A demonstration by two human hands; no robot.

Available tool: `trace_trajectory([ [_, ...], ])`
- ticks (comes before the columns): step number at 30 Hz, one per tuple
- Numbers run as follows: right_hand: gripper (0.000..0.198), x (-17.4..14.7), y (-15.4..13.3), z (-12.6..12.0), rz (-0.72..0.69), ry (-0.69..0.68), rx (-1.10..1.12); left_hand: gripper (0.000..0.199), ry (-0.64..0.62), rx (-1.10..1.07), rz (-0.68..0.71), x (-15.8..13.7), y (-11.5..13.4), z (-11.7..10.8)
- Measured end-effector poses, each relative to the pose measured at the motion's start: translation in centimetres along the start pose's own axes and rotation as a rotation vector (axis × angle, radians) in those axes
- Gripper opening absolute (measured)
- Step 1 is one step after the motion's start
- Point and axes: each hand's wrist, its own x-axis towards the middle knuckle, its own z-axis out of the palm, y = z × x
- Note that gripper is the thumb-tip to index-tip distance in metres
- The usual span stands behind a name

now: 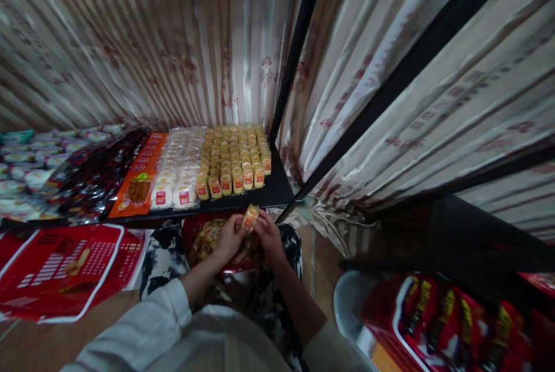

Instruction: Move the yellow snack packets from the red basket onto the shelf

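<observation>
Both my hands hold one small wrapped yellow snack pack (250, 216) above a red bag of the same packs (208, 240) resting on my lap. My left hand (228, 237) grips the pack from the left, and my right hand (267, 235) pinches it from the right. Just beyond my hands a black shelf (274, 191) carries rows of matching yellow packs (234, 155), standing upright in several columns.
White wrapped packs (176, 172), an orange packet (137, 187), dark red packets (97, 172) and pale packs (26, 158) fill the shelf to the left. A red basket (60, 271) lies on the floor at left. Red boxed goods (437, 320) sit at right. Striped curtains (182, 36) hang behind.
</observation>
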Motion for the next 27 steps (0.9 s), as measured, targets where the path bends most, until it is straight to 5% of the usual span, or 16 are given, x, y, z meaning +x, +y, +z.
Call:
trace_trajectory([
  [7,0.036,1.4,-0.1,-1.3,-0.136,0.055,-0.133,0.018,0.047,0.051,0.042,2.2,-0.2,3.1],
  [14,0.042,6.2,-0.9,-3.4,-0.289,0.132,-0.260,0.040,0.108,0.200,0.138,4.2,3.5,4.0],
  [27,0.042,13.7,-2.9,-4.2,-0.359,0.236,-0.400,0.045,0.001,0.067,0.104,8.1,5.8,6.3],
])
